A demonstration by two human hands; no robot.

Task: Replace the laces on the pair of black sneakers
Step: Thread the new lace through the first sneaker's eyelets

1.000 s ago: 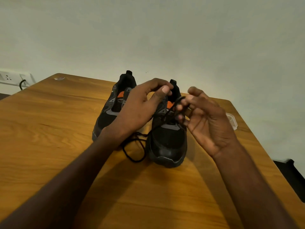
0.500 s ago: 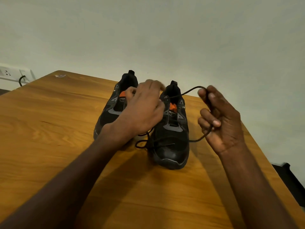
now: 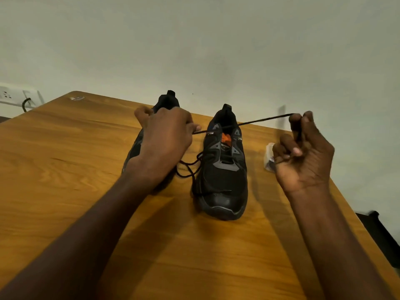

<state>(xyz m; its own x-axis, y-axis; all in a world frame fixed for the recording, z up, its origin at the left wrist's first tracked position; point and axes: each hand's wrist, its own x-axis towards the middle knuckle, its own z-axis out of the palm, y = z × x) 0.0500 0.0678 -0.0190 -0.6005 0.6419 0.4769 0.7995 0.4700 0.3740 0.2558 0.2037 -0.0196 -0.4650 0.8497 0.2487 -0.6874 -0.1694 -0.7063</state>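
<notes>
Fingers (image 3: 287, 151) of the right hand (image 3: 305, 156) are curled tight, its grip closed round a black lace (image 3: 265, 120) that comes out at the top between thumb and forefinger. From there the lace runs taut, slanting down across the collar of the right-hand sneaker (image 3: 224, 169), to the left hand (image 3: 164, 141). That hand is seen from the back with its fingers bent over; the lace ends at its fingertips, and the hand appears to pinch it, though the fingers themselves hide the contact. More of the lace lies in loose loops (image 3: 190, 167) between the two shoes, touching the inner side of the right-hand sneaker.

That sneaker stands upright on its sole near the middle of the wooden counter (image 3: 65, 169), toe towards the near edge, an orange patch showing inside its opening. The other sneaker (image 3: 166, 100) stands just beside it towards the left edge, mostly hidden behind the left hand, with only its heel tab and part of its side visible. A small clear plastic packet (image 3: 269, 156) lies near the right edge, partly behind the right hand. A white socket strip (image 3: 13, 95) with a plugged-in cable sits on the wall beyond the far left corner.
</notes>
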